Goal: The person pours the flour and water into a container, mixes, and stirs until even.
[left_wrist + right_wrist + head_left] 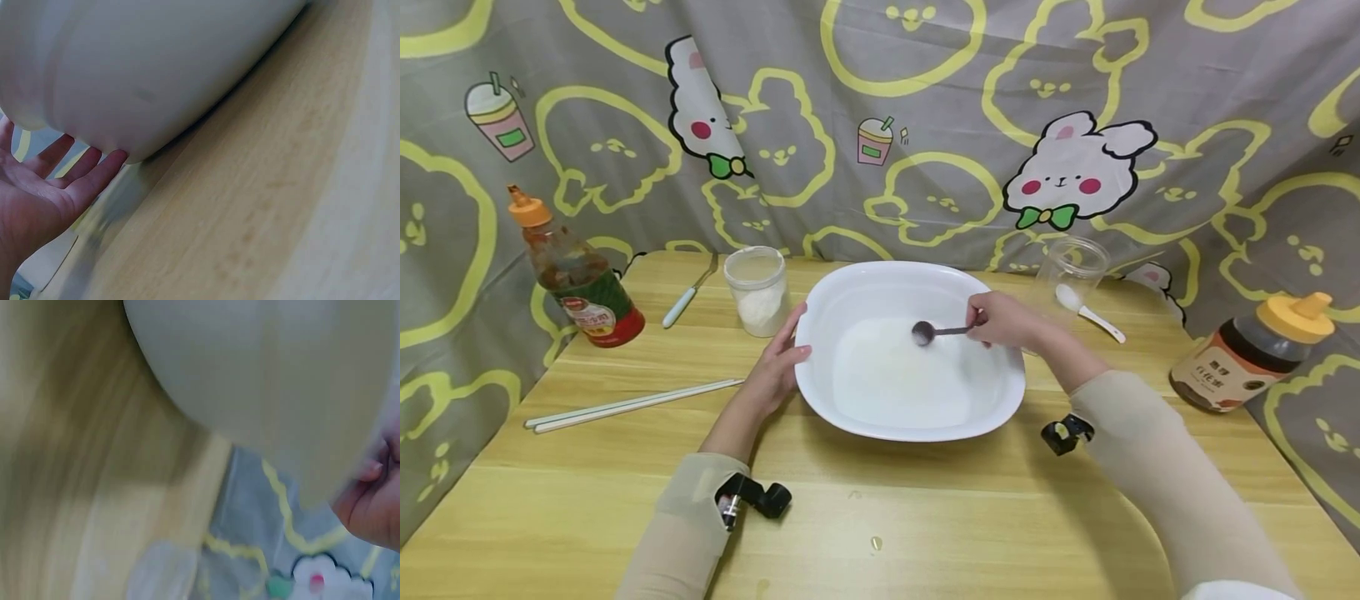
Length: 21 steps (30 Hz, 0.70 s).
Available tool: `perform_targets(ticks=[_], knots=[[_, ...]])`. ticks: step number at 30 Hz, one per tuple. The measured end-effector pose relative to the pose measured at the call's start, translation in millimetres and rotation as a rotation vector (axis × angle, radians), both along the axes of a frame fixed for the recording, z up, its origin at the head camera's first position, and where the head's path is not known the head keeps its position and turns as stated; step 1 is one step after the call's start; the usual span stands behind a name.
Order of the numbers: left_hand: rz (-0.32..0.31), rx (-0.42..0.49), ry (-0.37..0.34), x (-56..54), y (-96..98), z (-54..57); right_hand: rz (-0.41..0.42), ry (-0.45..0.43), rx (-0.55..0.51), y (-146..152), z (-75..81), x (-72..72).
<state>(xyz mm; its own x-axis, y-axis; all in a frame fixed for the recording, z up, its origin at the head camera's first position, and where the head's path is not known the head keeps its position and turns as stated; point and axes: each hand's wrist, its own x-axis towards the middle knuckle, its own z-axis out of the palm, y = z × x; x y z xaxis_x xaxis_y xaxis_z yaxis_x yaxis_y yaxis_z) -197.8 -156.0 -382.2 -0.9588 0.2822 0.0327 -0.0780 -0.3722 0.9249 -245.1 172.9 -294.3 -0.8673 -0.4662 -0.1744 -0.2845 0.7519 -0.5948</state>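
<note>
A white basin (pixel 910 421) with white content spread over its bottom stands mid-table. My left hand (pixel 772 375) steadies its left side, with fairly straight fingers (pixel 94 178) touching the outer wall in the left wrist view. My right hand (pixel 1003 321) reaches over the right rim and pinches the handle of a dark measuring spoon (pixel 923 333). Some white powder shows in the spoon's round bowl, which hangs over the basin. In the right wrist view the basin's wall (pixel 262 369) hides the spoon and part of my right hand (pixel 375 512).
Left of the basin are a powder jar (pixel 758 310), a spreader knife (pixel 681 307), chopsticks (pixel 632 405) and a red sauce bottle (pixel 583 296). On the right stand a clear jar (pixel 1078 257), a white spoon (pixel 1101 322) and a honey bottle (pixel 1243 354). Patterned cloth (pixel 925 208) hangs behind.
</note>
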Motion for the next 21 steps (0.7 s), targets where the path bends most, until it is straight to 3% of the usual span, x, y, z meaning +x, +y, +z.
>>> perform_targets(ticks=[5,11,16,21], knots=[[0.000,0.004,-0.001,0.3,1.0,1.6,0.009,-0.016,-0.112,-30,-13.0,0.2],[0.003,0.004,0.005,0.1,1.9,1.2,0.054,-0.161,-0.216,-54,-23.4,10.9],[0.006,0.011,-0.003,0.1,1.5,0.6,0.180,-0.301,-0.240,-55,-23.1,23.9],[0.004,0.016,-0.007,0.8,1.2,1.1,0.341,-0.332,-0.171,-39,-14.2,33.8]])
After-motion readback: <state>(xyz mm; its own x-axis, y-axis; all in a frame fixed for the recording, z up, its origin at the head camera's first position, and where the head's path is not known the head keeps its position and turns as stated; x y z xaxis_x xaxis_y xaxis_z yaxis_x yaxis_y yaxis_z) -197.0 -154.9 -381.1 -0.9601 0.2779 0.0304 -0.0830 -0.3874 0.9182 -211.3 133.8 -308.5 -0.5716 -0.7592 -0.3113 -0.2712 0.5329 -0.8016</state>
